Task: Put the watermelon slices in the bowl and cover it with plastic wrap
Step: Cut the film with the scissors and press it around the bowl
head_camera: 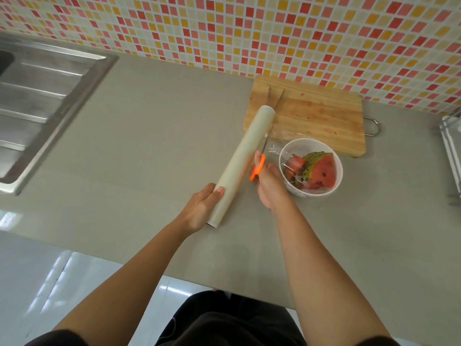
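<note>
A white bowl [335,182] on the grey counter holds several watermelon slices [321,171], with a clear sheet of plastic wrap [274,148] stretched over it toward the roll. My left hand [202,211] grips the near end of the long pale plastic wrap roll [245,156], which lies diagonally left of the bowl. My right hand [269,186] holds orange-handled scissors [258,168], their blades pointing up along the film between roll and bowl.
A wooden cutting board [314,113] with metal tongs [275,97] lies behind the bowl against the mosaic tile wall. A steel sink drainboard [45,96] is at the left. A metal rack [451,151] stands at the right edge.
</note>
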`<act>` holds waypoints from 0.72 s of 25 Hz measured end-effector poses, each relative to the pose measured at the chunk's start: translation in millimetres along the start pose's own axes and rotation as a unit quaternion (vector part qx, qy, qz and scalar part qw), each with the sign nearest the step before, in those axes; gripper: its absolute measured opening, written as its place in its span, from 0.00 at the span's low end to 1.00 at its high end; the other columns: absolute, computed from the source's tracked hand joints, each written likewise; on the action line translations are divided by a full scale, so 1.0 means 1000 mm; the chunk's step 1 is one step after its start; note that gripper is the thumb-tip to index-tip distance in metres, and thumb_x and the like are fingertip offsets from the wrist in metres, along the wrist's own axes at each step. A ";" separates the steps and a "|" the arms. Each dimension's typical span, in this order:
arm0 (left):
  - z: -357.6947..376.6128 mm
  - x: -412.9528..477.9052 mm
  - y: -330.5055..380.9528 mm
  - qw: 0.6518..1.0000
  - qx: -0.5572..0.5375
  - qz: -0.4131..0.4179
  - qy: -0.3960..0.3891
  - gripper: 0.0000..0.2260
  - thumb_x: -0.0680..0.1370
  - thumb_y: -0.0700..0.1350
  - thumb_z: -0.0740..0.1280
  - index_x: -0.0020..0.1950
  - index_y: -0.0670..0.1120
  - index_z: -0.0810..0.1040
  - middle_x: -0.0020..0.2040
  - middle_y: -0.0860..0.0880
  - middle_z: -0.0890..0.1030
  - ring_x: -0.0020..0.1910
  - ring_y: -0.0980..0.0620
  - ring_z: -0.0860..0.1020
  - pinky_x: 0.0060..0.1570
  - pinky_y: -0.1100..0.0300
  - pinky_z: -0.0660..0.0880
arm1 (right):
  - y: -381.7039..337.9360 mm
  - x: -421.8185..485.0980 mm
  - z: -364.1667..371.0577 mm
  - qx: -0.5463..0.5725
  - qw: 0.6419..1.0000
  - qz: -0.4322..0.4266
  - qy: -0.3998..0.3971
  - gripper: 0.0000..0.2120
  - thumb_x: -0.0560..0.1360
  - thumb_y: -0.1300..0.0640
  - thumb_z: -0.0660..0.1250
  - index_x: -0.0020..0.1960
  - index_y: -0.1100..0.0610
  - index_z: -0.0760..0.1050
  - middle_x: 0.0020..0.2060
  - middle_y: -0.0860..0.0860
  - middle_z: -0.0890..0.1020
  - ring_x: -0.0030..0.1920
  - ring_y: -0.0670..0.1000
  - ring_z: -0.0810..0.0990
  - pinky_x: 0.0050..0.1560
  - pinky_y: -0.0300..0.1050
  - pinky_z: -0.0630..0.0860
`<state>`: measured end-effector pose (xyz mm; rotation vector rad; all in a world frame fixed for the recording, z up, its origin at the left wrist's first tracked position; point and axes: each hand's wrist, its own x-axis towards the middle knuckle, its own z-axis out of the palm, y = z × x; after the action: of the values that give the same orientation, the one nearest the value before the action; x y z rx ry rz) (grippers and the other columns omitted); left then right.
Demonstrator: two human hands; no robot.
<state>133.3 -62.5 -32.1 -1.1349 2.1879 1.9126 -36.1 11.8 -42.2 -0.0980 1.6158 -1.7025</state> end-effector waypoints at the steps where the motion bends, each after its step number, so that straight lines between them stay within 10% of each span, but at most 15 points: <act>1: -0.004 0.000 -0.001 1.000 0.007 0.001 -0.001 0.14 0.74 0.62 0.56 0.33 0.57 0.68 0.37 0.53 0.70 0.34 0.55 0.68 0.36 0.58 0.64 | -0.003 0.003 0.002 -0.004 1.000 0.008 -0.001 0.18 0.77 0.46 0.61 0.32 0.52 0.62 0.28 0.50 0.63 0.32 0.47 0.61 0.37 0.41 0.59; 18: -0.052 0.009 -0.010 0.999 0.032 -0.001 -0.022 0.16 0.74 0.64 0.57 0.41 0.52 0.72 0.36 0.56 0.73 0.37 0.55 0.72 0.42 0.57 0.67 | -0.013 0.040 0.023 -0.007 0.999 0.015 0.044 0.19 0.76 0.43 0.62 0.33 0.53 0.63 0.31 0.50 0.63 0.36 0.47 0.63 0.44 0.41 0.62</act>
<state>154.5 -111.7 -31.9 -1.0743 2.2062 1.8356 -57.5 -30.9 -44.1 -0.0047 1.6847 -1.6938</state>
